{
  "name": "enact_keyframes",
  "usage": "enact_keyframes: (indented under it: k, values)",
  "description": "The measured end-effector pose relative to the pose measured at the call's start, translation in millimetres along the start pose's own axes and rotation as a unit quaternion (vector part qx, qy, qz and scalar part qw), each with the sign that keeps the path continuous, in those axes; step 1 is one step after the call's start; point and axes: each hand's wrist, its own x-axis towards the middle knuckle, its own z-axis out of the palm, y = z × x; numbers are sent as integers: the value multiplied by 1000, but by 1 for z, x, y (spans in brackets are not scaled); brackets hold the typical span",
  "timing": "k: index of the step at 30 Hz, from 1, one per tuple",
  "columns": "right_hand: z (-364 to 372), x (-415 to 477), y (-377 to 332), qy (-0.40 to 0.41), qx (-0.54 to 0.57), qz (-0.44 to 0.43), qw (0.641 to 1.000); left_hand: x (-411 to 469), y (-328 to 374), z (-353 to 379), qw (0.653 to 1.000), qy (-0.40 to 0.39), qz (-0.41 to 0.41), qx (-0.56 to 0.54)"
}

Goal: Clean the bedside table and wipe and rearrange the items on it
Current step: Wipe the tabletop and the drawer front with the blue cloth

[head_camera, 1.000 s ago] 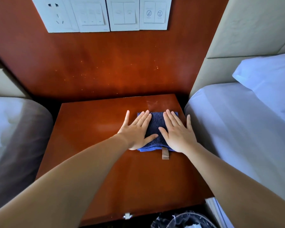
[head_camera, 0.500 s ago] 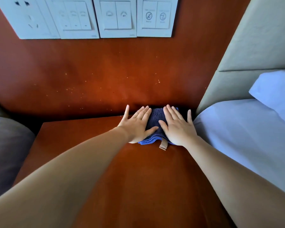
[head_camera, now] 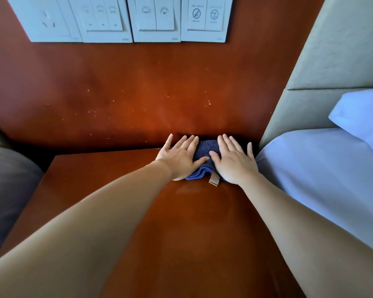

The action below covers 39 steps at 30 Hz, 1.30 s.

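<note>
Head view looks down on two bare arms reaching across the bedside table (head_camera: pixel 116 190) to its far right corner. Left hand (head_camera: pixel 179 158) and right hand (head_camera: pixel 233 162) lie flat side by side, fingers straight and spread, pressing a folded dark blue cloth (head_camera: pixel 205 147) onto the wood. Cloth shows between the two hands and under both palms, its tan tag (head_camera: pixel 213 181) poking out at the near edge. White bedding (head_camera: pixel 310 168) lies just right of the right hand.
</note>
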Motion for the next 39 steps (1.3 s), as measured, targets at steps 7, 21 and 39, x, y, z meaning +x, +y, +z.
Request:
enact_keyframes:
  k: [7, 21, 39]
  values:
    - [-2, -30, 8, -11, 3, -12, 1000, -28, 11, 4, 999, -3, 32, 13]
    - [-5, -93, 22, -1, 15, -4, 1000, -70, 44, 7, 999, -14, 52, -3]
    - [-3, -239, 26, -14, 18, 31, 999, -186, 106, 14, 995, -32, 93, -10]
